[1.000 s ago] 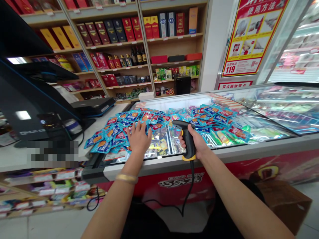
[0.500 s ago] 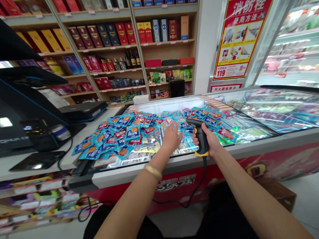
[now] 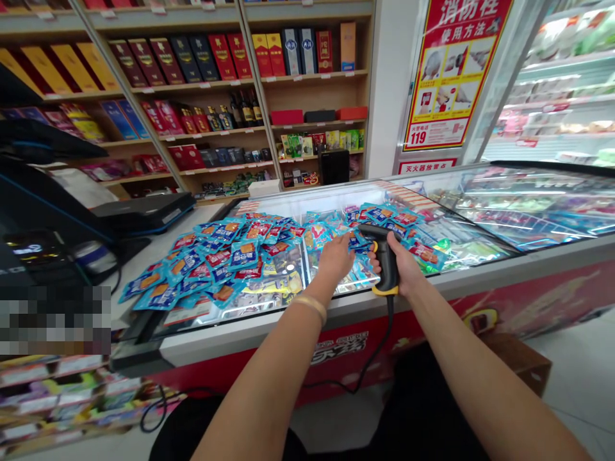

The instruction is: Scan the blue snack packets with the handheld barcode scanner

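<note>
While a barcode scanner (image 3: 387, 269) is gripped in the right hand (image 3: 407, 266), blue snack packets (image 3: 244, 253) are spread over a glass-topped freezer (image 3: 216, 339), beside and beyond the left hand (image 3: 335, 261); whether that hand is closed on one cannot be made out, and some packets are hidden behind the scanner.

Left fingers (image 3: 343, 243) moved from left packet pile (image 3: 220, 255) to near right pile (image 3: 382, 213); contact unclear.

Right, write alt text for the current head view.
A person's right hand grips a black-and-yellow barcode scanner over a glass-topped freezer strewn with blue packets. The left hand, bangle at the wrist, extends beside the scanner. Shelves of boxes stand behind.
</note>
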`<state>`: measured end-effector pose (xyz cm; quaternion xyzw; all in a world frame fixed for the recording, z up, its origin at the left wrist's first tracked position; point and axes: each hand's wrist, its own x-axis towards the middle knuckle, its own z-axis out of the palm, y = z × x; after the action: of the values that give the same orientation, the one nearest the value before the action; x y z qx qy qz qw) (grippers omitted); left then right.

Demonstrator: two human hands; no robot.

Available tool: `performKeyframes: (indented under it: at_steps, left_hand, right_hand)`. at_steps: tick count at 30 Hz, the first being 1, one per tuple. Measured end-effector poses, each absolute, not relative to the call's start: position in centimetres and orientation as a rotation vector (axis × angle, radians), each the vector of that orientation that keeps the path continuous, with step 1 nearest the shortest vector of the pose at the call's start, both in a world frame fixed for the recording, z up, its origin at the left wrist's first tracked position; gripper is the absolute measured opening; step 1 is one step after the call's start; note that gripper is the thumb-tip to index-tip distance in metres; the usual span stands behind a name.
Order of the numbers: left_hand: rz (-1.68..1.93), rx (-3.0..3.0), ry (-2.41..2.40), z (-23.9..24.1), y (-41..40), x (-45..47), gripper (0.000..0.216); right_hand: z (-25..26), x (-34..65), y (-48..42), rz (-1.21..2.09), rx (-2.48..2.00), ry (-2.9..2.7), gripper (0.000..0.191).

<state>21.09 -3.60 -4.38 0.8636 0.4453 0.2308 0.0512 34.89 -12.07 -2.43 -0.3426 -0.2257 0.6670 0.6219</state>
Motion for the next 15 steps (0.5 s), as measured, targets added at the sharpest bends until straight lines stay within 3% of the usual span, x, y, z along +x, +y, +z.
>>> performKeyframes:
  at_steps: [8,12,15]
  left_hand:
    - [0.863,2.576,1.515,-4.4,-4.6,21.1,0.035]
    - [1.254,2.031,1.528,-4.3,-3.6,20.5,0.029]
    - [1.327,1.656,1.568,-4.3,-2.7,19.7,0.024]
  right_hand:
    - [-2.6,35.0,-12.2,1.506,-0.818,-0.54,0.041]
    - [-2.5,34.9,-12.4,1.509,-0.799,-0.534,0.042]
    - [-2.5,34.9,-12.5,1.511,-0.766,-0.56,0.04]
